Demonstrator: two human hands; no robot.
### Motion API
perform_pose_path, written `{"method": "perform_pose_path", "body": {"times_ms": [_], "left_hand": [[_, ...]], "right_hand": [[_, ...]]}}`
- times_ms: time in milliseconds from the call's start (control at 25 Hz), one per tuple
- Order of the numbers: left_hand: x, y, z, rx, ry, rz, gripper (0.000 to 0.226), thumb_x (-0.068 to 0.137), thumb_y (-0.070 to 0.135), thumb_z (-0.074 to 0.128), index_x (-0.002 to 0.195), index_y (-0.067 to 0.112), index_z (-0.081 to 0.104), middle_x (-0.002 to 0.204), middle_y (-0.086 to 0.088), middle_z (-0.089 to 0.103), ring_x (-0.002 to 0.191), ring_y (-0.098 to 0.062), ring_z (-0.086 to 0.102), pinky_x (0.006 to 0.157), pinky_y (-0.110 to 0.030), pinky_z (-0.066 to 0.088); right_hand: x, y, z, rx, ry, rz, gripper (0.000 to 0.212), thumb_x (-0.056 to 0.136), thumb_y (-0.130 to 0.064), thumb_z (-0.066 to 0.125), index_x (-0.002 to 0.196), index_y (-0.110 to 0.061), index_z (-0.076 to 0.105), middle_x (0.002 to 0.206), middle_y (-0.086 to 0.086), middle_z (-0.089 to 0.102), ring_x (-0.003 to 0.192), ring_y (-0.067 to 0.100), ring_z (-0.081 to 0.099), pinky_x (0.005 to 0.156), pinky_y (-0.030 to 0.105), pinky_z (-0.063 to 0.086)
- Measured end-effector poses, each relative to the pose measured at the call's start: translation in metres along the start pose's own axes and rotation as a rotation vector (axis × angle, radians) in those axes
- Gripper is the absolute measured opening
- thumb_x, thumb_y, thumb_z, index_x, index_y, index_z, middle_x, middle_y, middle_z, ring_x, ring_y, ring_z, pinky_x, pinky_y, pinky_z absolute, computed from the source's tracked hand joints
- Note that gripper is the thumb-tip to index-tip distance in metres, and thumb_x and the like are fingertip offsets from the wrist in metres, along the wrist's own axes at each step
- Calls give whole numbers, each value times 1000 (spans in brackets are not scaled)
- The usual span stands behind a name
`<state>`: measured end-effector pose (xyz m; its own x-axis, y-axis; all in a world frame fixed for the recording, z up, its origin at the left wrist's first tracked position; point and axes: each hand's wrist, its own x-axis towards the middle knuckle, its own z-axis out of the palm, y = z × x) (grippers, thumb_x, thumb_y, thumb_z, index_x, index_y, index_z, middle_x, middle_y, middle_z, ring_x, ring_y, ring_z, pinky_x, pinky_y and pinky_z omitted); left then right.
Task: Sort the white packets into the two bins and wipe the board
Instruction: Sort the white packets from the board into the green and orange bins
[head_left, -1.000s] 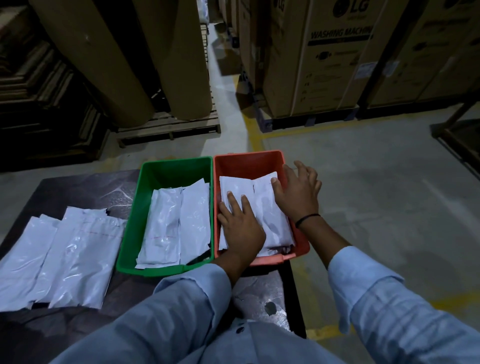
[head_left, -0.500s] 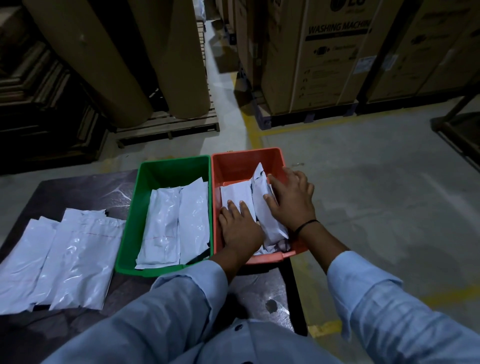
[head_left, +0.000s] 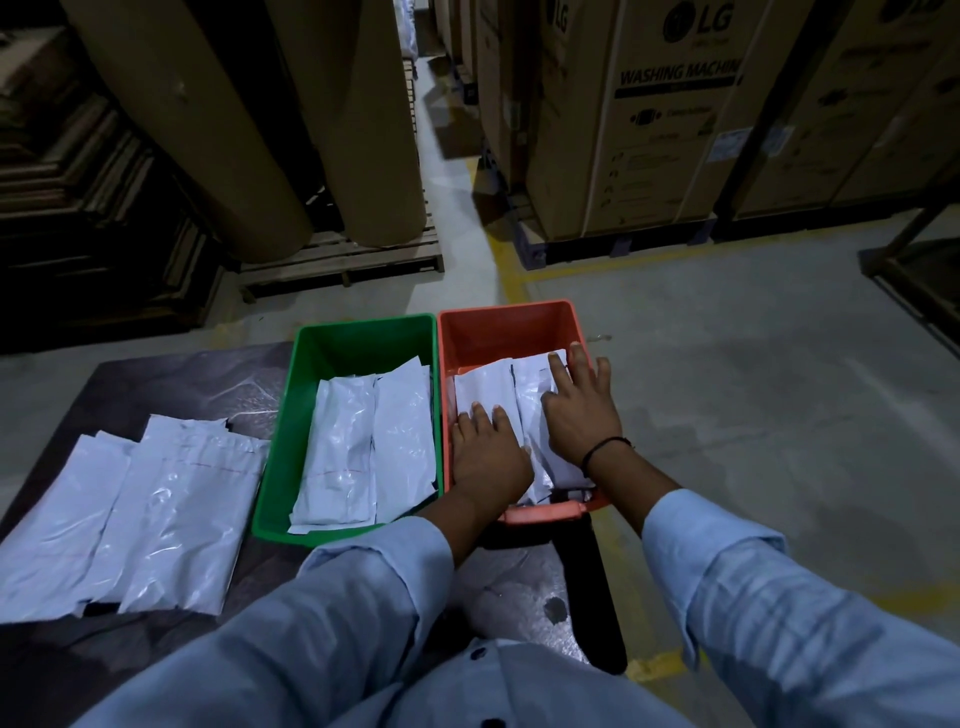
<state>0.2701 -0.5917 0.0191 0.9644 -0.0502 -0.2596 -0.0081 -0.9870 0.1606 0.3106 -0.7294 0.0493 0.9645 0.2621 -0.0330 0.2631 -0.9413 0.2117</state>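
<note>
- We're pressing left hand (head_left: 488, 460) and right hand (head_left: 582, 413) flat, fingers straight, on packets (head_left: 485, 387) inside the red bin (head_left: 509, 332), likely making room.
- Loose pile (head_left: 135, 514) is waiting left of the red bin, past green bin (head_left: 363, 323).

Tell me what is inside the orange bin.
White packets lie inside the orange bin, with the left hand and the right hand resting flat on them. The hands cover much of the pile, so the number of packets cannot be told.
</note>
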Motion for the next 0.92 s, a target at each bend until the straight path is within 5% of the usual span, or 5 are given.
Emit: {"method": "perform_pose_path", "body": {"times_ms": [160, 360, 520, 920], "left_hand": [[-2, -7, -10, -49, 39, 48, 75, 102, 51, 40, 160, 9, 17, 167, -21, 14, 154, -42, 12, 126, -54, 9], [-24, -25, -49, -98, 449, 178, 58, 90, 30, 65, 142, 7, 54, 147, -21, 53, 138, -40, 48, 117, -51, 33], [-31, -81, -68, -142, 482, 113, 57, 95, 31, 35, 146, 9, 48, 152, -19, 46, 142, -38, 41, 121, -47, 28], [-84, -290, -84, -158, 469, -150, 57, 93, 27, 52, 148, 13, 47, 156, -16, 42, 138, -40, 41, 114, -51, 36]], "right_hand": [[-3, -4, -6, 54, 26, 31, 27, 84, -27, 59, 110, -24, 68, 160, 14, 25, 148, 45, 8, 114, 63, 9], [5, -33, -20, 257, 184, 53, 56, 75, -30, 65, 130, -21, 62, 150, 18, 43, 140, 47, 29, 112, 59, 24], [20, -89, -49, 410, 335, 33, 56, 80, -29, 57, 134, -15, 58, 143, 19, 51, 133, 47, 40, 108, 57, 34], [50, -258, -86, 513, 285, -15, 54, 86, -21, 62, 140, -17, 54, 147, 15, 47, 138, 42, 34, 109, 55, 31]]}}
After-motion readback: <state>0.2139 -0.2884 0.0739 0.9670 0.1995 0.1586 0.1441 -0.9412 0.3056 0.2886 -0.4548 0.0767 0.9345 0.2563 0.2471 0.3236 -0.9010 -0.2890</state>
